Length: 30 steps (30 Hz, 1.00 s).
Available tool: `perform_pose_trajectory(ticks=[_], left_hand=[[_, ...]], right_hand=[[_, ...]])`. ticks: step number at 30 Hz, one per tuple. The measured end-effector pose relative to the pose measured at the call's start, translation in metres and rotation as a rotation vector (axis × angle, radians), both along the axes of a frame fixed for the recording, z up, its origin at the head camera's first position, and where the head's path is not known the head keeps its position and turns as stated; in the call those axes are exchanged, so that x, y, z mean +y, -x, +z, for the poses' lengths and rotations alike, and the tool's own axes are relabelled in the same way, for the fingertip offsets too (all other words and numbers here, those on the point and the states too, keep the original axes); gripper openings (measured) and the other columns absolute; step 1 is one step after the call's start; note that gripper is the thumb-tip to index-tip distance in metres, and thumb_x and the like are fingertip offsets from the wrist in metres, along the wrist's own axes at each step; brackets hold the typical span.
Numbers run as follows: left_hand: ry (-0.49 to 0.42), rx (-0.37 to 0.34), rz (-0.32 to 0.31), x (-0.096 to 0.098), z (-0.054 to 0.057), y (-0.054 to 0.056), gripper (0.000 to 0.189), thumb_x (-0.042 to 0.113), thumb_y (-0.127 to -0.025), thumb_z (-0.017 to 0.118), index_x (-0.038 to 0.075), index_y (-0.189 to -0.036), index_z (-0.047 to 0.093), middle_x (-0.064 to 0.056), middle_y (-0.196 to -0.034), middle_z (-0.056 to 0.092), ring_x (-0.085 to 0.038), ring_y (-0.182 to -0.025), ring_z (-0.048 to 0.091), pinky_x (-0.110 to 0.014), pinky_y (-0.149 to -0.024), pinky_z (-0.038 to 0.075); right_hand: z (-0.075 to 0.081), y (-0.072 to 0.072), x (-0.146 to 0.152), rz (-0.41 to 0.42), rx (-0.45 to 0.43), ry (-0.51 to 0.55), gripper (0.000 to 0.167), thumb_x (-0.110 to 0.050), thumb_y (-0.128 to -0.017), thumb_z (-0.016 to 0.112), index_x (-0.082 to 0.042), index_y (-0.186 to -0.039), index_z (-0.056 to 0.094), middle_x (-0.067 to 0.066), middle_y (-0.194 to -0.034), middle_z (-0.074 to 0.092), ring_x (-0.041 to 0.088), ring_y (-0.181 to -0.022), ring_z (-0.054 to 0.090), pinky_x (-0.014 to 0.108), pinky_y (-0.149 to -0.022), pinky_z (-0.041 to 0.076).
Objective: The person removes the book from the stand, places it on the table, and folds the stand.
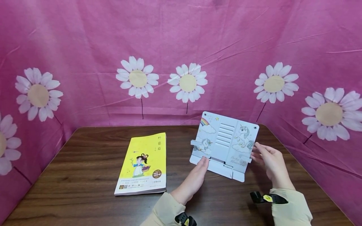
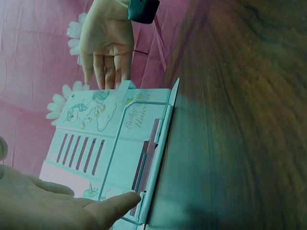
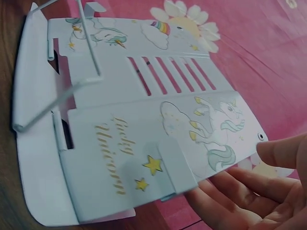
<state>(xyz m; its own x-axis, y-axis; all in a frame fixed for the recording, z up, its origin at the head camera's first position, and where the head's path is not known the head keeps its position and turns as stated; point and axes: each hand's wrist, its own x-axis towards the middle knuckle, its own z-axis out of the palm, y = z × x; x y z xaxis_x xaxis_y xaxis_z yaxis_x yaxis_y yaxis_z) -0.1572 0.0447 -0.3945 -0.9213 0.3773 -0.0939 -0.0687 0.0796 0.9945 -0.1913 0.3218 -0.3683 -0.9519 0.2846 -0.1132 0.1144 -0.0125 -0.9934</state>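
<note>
A white metal book stand (image 1: pixel 226 144) printed with unicorns stands tilted over the right half of the table, its wire loop and lower ledge facing me. My right hand (image 1: pixel 270 160) holds its right edge, the thumb near the upper corner and the fingers passing behind the plate in the right wrist view. Along the lower left of the stand lies my left hand (image 1: pixel 192 180), its digits extended. In the left wrist view one fingertip (image 2: pixel 133 197) overlaps the wire by the ledge; firm contact cannot be told. A yellow paperback book (image 1: pixel 144 163) lies face up, left of the hands.
The dark wooden table (image 1: pixel 76 175) ends at a pink cloth backdrop (image 1: pixel 93 40) with printed white daisies. A black strap device (image 1: pixel 268 198) sits on the right wrist, and a similar one (image 1: pixel 185 219) on the left.
</note>
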Motion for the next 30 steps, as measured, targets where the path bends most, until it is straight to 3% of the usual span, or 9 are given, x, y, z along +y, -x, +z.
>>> perform_pose_trajectory(ticks=[2, 5, 11, 16, 22, 30], left_hand=[[-0.008, -0.002, 0.007, -0.001, -0.001, 0.002, 0.073, 0.051, -0.106, 0.03, -0.002, -0.155, 0.025, -0.017, -0.163, 0.024, -0.034, -0.152, 0.016, -0.055, -0.123, 0.013], [-0.013, -0.002, 0.011, -0.003, -0.001, 0.004, 0.073, 0.051, -0.106, 0.03, -0.003, -0.154, 0.026, -0.018, -0.163, 0.024, -0.035, -0.152, 0.016, -0.055, -0.123, 0.014], [-0.038, -0.018, 0.003, -0.007, -0.002, 0.007, 0.071, 0.049, -0.106, 0.028, -0.002, -0.155, 0.023, -0.018, -0.164, 0.021, -0.035, -0.153, 0.014, -0.054, -0.123, 0.018], [-0.069, -0.023, 0.003, -0.011, -0.005, 0.012, 0.072, 0.05, -0.106, 0.028, -0.002, -0.155, 0.022, -0.019, -0.164, 0.019, -0.035, -0.153, 0.015, -0.053, -0.12, 0.025], [-0.063, -0.032, 0.001, -0.016, -0.008, 0.017, 0.073, 0.053, -0.106, 0.028, 0.0, -0.156, 0.021, -0.017, -0.165, 0.018, -0.034, -0.153, 0.015, -0.053, -0.12, 0.025], [-0.083, -0.052, 0.036, -0.027, -0.008, 0.025, 0.073, 0.053, -0.105, 0.029, 0.002, -0.157, 0.019, -0.017, -0.166, 0.014, -0.035, -0.153, 0.012, -0.055, -0.119, 0.026]], right_hand=[[0.001, -0.001, 0.002, 0.037, 0.008, 0.023, 0.015, -0.029, -0.099, 0.061, -0.027, -0.087, 0.07, -0.012, -0.08, 0.071, 0.004, -0.073, 0.07, 0.021, -0.071, 0.059], [0.002, -0.001, 0.003, 0.073, 0.008, 0.031, 0.02, -0.027, -0.099, 0.061, -0.032, -0.082, 0.07, -0.011, -0.081, 0.072, 0.005, -0.074, 0.071, 0.022, -0.072, 0.06], [0.002, -0.003, 0.005, 0.102, -0.017, -0.009, 0.011, -0.03, -0.098, 0.062, -0.026, -0.089, 0.069, -0.01, -0.082, 0.071, 0.009, -0.075, 0.072, 0.026, -0.074, 0.061], [0.002, -0.004, 0.005, 0.144, 0.016, -0.053, 0.005, -0.022, -0.096, 0.066, -0.02, -0.093, 0.069, -0.009, -0.083, 0.073, 0.011, -0.075, 0.073, 0.028, -0.073, 0.061], [0.003, -0.004, 0.002, 0.19, 0.022, -0.044, 0.011, -0.013, -0.095, 0.067, -0.021, -0.089, 0.07, -0.007, -0.082, 0.074, 0.012, -0.075, 0.073, 0.028, -0.073, 0.061], [0.002, -0.004, -0.005, 0.245, 0.0, -0.088, 0.005, -0.004, -0.092, 0.067, -0.009, -0.092, 0.067, -0.005, -0.08, 0.072, 0.013, -0.073, 0.073, 0.032, -0.072, 0.062]])
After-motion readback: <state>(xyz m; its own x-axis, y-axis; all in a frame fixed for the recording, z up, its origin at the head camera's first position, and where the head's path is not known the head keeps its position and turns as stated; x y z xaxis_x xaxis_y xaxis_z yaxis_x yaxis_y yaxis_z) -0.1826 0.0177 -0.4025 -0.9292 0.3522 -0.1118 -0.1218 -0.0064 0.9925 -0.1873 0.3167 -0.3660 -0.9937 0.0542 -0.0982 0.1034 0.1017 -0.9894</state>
